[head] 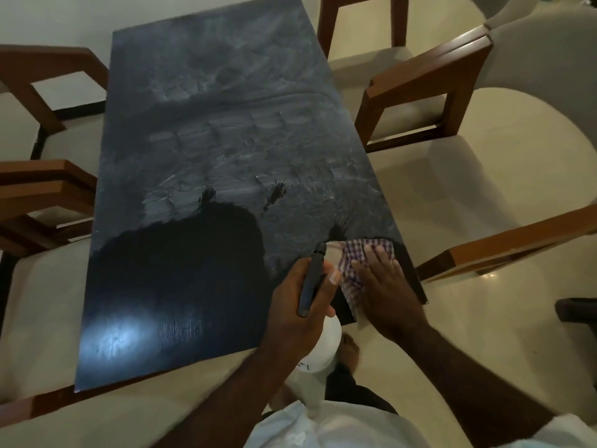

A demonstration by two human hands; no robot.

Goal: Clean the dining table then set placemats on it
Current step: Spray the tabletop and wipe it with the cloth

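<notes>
Table: we see the dark dining table (193,156) smeared with wipe streaks across its far and middle parts.
Right hand: our right hand (384,286) presses flat, fingers straight, on a checked cloth (358,250) at the near right corner.
Left hand: our left hand (300,305) curls round a spray bottle (323,344) over the near edge.
Progress: we judge wiping well advanced but unfinished; no placemats in view.

Left chairs (45,189): two, brown wooden armrests, cream seats.
Right chairs (429,88): same brown wood, cream padding, the nearer one's armrest angled across the frame.
Far chair (361,17): wooden frame, partly cut off.
Floor (504,324): pale, glossy.
Dark object (578,310): on the floor at the right edge, unidentifiable.
</notes>
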